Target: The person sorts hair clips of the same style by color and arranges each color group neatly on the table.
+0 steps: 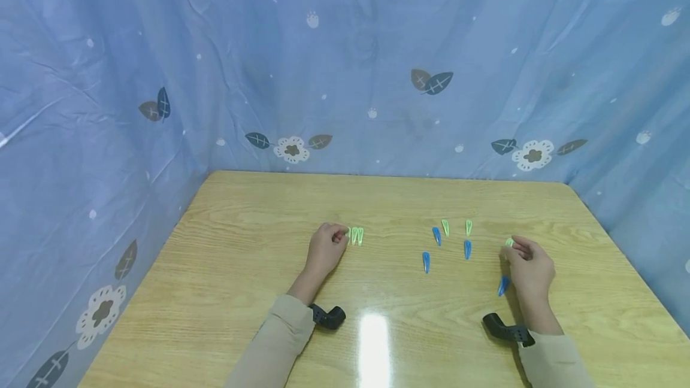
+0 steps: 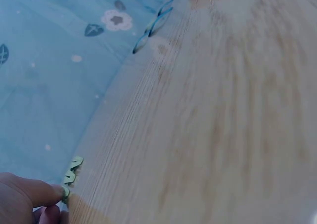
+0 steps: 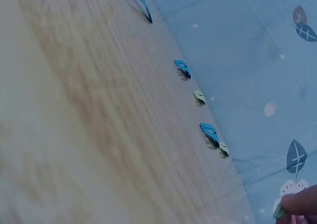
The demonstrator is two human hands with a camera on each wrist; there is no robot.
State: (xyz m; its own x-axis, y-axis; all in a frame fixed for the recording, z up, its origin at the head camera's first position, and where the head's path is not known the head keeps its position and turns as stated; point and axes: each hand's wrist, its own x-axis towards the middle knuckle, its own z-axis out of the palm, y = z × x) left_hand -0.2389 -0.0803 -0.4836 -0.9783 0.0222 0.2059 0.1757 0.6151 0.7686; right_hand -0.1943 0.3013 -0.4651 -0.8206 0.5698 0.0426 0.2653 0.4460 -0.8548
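My left hand (image 1: 326,250) pinches a green snap hair clip (image 2: 65,195) at the left end of a short row. Two more green clips, one in the middle (image 1: 354,236) and one on the right (image 1: 360,236), lie side by side along that row. On the right, my right hand (image 1: 530,268) holds another green hair clip (image 1: 509,243) between thumb and fingers; its lower part is hidden by the hand. That clip (image 3: 279,211) shows only partly at the fingertips in the right wrist view. Just below this hand lies a blue hair clip (image 1: 504,285).
Between the hands, more blue clips (image 1: 426,262) and two loose green clips (image 1: 468,227) are scattered on the wooden table (image 1: 242,214). A blue patterned curtain (image 1: 356,64) hangs behind the table and along its sides. Light glares off the front of the tabletop.
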